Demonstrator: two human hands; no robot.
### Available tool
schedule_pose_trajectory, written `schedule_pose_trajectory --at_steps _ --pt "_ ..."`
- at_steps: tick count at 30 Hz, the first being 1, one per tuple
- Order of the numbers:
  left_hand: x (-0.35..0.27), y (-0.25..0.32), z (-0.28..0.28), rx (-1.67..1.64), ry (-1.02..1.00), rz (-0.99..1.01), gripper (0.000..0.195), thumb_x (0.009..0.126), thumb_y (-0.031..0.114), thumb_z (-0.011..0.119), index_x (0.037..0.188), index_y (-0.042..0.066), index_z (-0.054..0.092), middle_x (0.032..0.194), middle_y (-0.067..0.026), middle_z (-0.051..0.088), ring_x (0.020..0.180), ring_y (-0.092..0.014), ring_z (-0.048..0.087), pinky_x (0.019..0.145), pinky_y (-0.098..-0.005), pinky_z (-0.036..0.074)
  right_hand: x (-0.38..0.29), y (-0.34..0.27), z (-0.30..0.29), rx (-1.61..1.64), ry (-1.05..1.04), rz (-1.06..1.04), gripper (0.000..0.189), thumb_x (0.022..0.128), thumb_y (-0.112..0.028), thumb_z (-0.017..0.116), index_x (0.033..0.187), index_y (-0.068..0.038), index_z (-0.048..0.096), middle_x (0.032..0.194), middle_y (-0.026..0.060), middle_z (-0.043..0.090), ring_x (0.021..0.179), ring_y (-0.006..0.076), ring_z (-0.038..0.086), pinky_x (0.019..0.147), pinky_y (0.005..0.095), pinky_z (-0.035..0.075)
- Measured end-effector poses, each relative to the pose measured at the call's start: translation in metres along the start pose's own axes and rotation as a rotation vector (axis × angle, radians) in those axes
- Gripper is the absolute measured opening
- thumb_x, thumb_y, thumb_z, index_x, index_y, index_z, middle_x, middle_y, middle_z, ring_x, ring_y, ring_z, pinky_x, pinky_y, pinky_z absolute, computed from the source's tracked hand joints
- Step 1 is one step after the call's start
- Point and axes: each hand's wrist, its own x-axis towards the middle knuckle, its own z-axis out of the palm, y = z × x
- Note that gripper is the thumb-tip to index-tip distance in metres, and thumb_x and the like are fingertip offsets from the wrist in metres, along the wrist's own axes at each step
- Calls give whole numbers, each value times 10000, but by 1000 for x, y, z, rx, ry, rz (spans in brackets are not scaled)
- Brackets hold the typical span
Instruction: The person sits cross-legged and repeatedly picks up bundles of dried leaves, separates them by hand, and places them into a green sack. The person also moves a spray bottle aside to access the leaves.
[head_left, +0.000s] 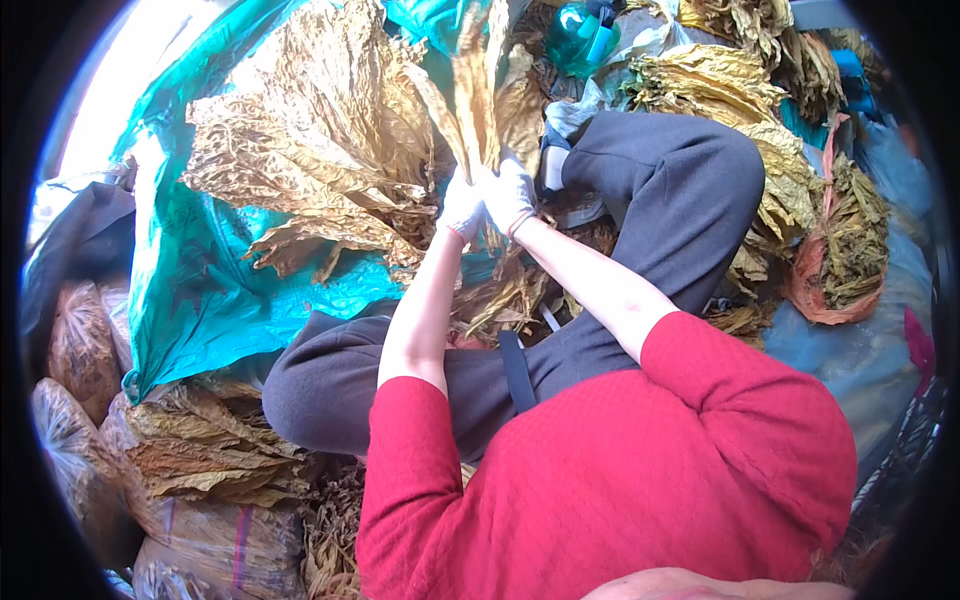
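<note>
My left hand and my right hand, both in white knit gloves, meet in front of me. Between them they grip the stem ends of a few dried brown leaves, likely tobacco, whose blades point away from me. Left of the hands, a large fanned pile of dried tan leaves lies on a teal plastic sheet. Below the hands, loose leaf scraps lie between my crossed legs. The gloves hide exactly how the fingers close.
Yellow leaf bundles lie beyond my right knee, near a green transparent container. Farther right, a pink band surrounds greenish leaves. Clear bags of leaves and a loose leaf stack sit at lower left.
</note>
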Motion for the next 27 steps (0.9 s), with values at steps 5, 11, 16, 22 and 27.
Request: schedule_pose_trajectory --at_steps 5,11,16,22,27 --pt "-23 25 -17 -186 157 161 253 981 200 550 1163 25 549 1035 -104 657 888 -168 634 736 -319 552 -19 -49 -5 136 -188 -316 450 822 -276 698 1198 -35 635 1134 192 679 1070 341 634 930 378 484" --pt "-60 10 -45 -461 610 -53 454 775 18 670 1207 -5 532 980 -112 657 800 -217 661 693 -323 552 -11 3 17 157 -153 -14 388 916 -288 613 1211 -40 654 1203 153 675 1118 285 639 967 348 477" --pt "-71 -4 -62 -427 608 50 363 791 13 683 1131 21 555 890 -71 645 733 -191 645 645 -327 535 37 90 31 -254 84 241 466 800 -225 551 1228 -68 648 1214 187 661 1139 343 619 979 396 475" --pt "-74 1 -53 -494 605 -14 412 798 18 694 1183 36 549 924 -64 638 773 -192 646 686 -322 537 120 172 45 -538 110 413 243 840 -212 580 1036 -89 654 1054 154 666 993 318 648 867 432 508" --pt "-76 6 -52 -489 560 -8 428 819 54 720 1208 24 546 978 -66 647 849 -199 649 760 -325 534 134 187 22 -1001 -656 305 300 849 -353 646 1004 -101 692 944 121 695 888 321 676 779 445 522"
